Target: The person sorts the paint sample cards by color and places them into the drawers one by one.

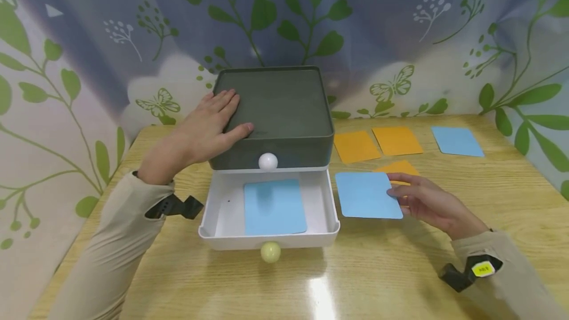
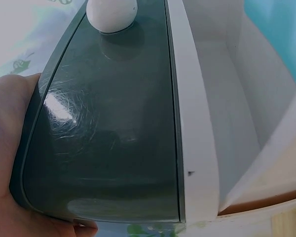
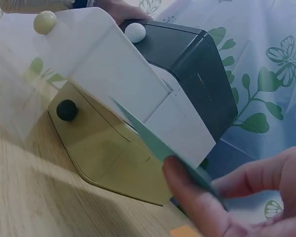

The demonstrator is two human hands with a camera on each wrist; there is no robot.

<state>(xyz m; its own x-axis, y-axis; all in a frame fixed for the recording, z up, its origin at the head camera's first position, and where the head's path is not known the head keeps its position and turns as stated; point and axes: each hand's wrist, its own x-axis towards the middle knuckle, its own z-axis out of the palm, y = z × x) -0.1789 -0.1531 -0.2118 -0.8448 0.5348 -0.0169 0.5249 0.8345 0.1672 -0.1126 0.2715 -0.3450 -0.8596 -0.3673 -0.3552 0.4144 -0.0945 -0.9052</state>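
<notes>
In the head view, a grey drawer box (image 1: 274,112) is seen at the back of a wooden table (image 1: 400,270), and its lower white drawer (image 1: 266,233) is pulled out toward the person, with one blue card (image 1: 274,207) already laid flat inside it. The left hand (image 1: 209,130) is laid flat on the top of the box near its left front corner, fingers straight, thumb pressed over the front edge. A second blue card (image 1: 366,194) is pinched at its right edge by the right hand (image 1: 428,201), just right of the open drawer and low over the table. Two orange cards (image 1: 378,144) and another blue card (image 1: 458,141) lie to the right of the box, and a third orange card (image 1: 397,167) is partly covered by the held one. In the left wrist view, the box front (image 2: 113,128) and its white knob (image 2: 111,14) are shown close, with the palm (image 2: 10,148) against the box side. In the right wrist view, the held card (image 3: 163,143) is seen edge-on, clamped between thumb and fingers (image 3: 192,197), beside the drawer wall (image 3: 138,89). The step in hand is judged to be the carrying of this blue card to the drawer; the next move would call for it to be lifted over the drawer's right wall and laid on the card inside, while the box is steadied.
</notes>
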